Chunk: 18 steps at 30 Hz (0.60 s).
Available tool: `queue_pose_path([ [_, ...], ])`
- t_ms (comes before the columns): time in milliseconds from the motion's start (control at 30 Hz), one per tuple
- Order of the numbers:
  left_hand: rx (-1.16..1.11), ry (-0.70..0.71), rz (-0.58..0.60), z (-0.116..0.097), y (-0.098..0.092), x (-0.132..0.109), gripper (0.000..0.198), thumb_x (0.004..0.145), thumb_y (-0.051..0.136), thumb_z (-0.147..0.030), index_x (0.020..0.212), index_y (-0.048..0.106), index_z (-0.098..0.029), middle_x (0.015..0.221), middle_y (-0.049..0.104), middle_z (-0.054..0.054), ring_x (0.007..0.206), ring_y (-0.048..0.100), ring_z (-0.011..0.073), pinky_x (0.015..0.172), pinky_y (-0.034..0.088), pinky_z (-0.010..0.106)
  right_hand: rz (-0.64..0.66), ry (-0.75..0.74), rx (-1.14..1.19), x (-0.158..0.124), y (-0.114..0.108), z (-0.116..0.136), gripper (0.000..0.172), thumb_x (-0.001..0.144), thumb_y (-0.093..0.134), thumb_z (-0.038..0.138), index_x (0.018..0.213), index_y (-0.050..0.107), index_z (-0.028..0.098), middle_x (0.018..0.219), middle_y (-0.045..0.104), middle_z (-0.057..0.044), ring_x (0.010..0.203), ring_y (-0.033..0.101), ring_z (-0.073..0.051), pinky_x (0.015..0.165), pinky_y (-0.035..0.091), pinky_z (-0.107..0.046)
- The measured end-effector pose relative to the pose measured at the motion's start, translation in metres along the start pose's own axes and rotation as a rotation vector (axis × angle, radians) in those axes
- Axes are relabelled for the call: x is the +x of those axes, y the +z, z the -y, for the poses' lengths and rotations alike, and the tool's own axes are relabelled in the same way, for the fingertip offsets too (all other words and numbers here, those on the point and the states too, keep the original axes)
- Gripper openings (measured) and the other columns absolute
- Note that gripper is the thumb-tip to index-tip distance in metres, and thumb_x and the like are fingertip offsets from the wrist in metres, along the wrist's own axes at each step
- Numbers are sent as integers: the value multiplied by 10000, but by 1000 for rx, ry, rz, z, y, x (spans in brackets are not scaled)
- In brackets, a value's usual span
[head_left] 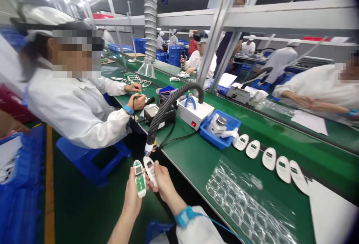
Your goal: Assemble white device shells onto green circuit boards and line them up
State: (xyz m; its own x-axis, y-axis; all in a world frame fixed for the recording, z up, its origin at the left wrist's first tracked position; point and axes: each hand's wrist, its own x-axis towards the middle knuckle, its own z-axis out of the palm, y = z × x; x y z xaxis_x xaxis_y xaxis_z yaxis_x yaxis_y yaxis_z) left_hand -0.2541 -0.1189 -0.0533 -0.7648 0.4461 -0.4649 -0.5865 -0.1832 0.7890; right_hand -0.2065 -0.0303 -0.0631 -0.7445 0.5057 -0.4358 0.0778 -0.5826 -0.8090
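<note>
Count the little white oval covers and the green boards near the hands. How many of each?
White oval covers in a row on the green table: 5, starting at
White oval cover in the right hand: 1
Green circuit board in the left hand: 1
Total: 7

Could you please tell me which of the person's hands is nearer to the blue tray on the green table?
The right hand. It holds a white cover below and left of the blue tray; the left hand, holding a green circuit board, is farther left.
</note>
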Motion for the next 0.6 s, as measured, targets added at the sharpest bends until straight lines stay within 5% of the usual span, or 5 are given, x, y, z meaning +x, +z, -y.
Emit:
queue_pose_path([
  [133, -11, 50, -80, -7, -10, 28, 543, 790, 557, -662, 783, 605, -121, 538, 566, 8, 425, 505, 113, 401, 375, 180, 12, 27, 33, 24, 31, -6, 572, 781, 501, 719, 680, 575, 161, 459, 549, -1, 302, 412, -73, 257, 159, -171],
  [367, 34, -49, 26, 15, 11, 19, 575, 771, 582, -696, 646, 570, -135, 466, 507, -3, 373, 450, 103, 351, 301, 172, -90, -51, 77, 4, -1, -10, 575, 769, 528, 707, 579, 537, 165, 413, 547, -21, 275, 401, -72, 264, 117, -178],
  [600, -1, 13, -54, -1, -5, 30, 602, 763, 546, -731, 629, 564, -145, 461, 518, 10, 371, 451, 116, 340, 321, 187, -36, -25, 126, 14, 29, -7, 544, 742, 581, 687, 604, 541, 162, 416, 552, -13, 273, 422, -78, 257, 130, -169],
])
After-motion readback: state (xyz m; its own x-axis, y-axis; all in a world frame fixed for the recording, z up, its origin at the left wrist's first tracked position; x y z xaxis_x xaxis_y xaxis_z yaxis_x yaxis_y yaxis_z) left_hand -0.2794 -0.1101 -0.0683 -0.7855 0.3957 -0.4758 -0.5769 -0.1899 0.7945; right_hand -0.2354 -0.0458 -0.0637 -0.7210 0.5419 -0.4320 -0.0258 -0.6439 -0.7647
